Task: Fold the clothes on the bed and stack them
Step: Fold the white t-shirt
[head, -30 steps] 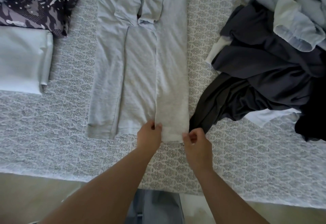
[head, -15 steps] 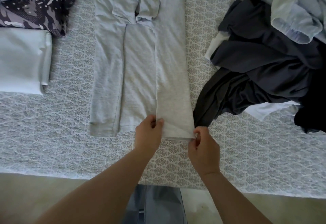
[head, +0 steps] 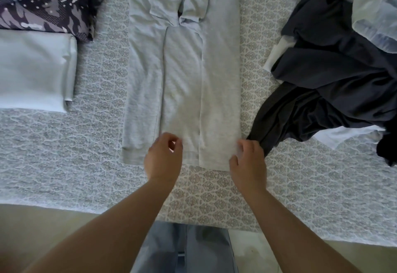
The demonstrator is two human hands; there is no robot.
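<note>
A light grey sweatshirt (head: 182,75) lies flat along the middle of the bed, both sides folded inward and the sleeves tucked at the top. My left hand (head: 164,159) hovers over its bottom hem near the middle, fingers loosely curled with a gap between thumb and forefinger, gripping nothing. At the hem's right corner, my right hand (head: 247,161) has its fingers pinched on the fabric. A folded white garment (head: 32,68) and a folded dark patterned garment (head: 47,0) lie at the left.
A heap of unfolded dark and pale clothes (head: 335,62) fills the right side, its black edge touching my right hand. The patterned bedspread (head: 64,154) runs to the bed's near edge (head: 86,208). My jeans (head: 184,249) show below.
My left hand let go of the folded right panel's hem and slid left over the middle. My right hand moved out to the hem's right corner. The panel now lies flat.
</note>
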